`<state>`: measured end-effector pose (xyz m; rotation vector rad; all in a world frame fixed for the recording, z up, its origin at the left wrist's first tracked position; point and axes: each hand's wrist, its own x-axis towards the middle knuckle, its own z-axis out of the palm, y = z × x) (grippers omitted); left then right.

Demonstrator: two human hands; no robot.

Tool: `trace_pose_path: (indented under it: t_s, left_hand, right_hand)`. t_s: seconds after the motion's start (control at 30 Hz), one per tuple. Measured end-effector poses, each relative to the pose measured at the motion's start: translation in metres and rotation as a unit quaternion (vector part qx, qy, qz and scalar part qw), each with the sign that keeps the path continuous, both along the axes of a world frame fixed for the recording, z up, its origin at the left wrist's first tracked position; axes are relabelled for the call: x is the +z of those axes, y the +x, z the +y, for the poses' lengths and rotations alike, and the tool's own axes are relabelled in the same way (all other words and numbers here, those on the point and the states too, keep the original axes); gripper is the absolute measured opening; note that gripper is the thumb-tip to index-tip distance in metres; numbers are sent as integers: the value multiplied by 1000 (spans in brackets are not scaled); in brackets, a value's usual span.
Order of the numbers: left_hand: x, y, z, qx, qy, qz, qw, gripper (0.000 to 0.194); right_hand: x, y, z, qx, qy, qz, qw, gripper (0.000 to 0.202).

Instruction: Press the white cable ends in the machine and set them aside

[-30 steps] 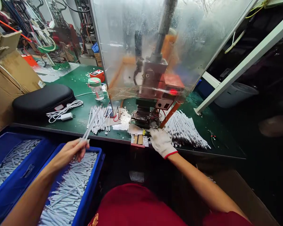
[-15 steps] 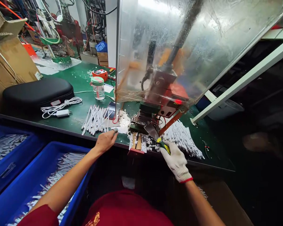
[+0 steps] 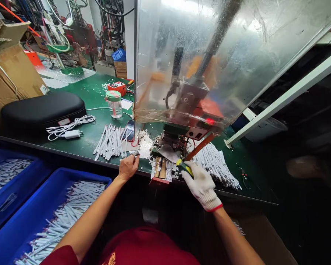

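In a white glove, my right hand [image 3: 200, 181] is closed round the green-and-yellow handle of a scraper [image 3: 169, 152]. Its flat metal blade points left, across the metal fixture [image 3: 162, 141] at the foot of the press. My bare left hand [image 3: 129, 165] is closed at the bench edge, left of the fixture. A small greyish thing shows at its fingertips, too small to name. White scraps [image 3: 145, 143] lie between the hand and the fixture. A bundle of white strips [image 3: 110, 141] lies left of my left hand, and a larger pile of white strips [image 3: 213, 162] right of the scraper.
A clear guard panel [image 3: 182, 44] hangs before the press. On the green bench [image 3: 92, 88] are a jar [image 3: 114, 105], a black case [image 3: 42, 110], a charger [image 3: 71, 134] and pliers [image 3: 243, 176]. Blue bins [image 3: 51, 187] of strips stand at lower left; a white beam [image 3: 287, 95] slants at right.
The scraper blade has swung left and flatter over the fixture, with my right hand shifting slightly left. My left hand has moved a little right, towards the fixture.
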<state>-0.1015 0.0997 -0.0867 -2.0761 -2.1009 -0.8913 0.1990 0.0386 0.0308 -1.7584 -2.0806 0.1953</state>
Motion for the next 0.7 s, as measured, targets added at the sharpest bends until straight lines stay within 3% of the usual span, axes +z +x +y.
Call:
trace_pose_path:
  t_s: [0.1,0.23,0.5,0.7]
  left_hand:
    - [-5,2,1,7,21,-11,1000,40]
    - [-7,4,1,7,40,-17,999,40]
    - [-6,4,0,-2,72,-19,997,40]
    - [-5,6,0,1,92,-14,996,39]
  right_hand:
    - [8,22,-13,-39,-20,-5,999,35]
    - [18,38,-13,-36,-11,-90,995,37]
    - [66,32,27,-21,-65,-253,965,41]
    - [76,23,49,15,-97,-316,944,42]
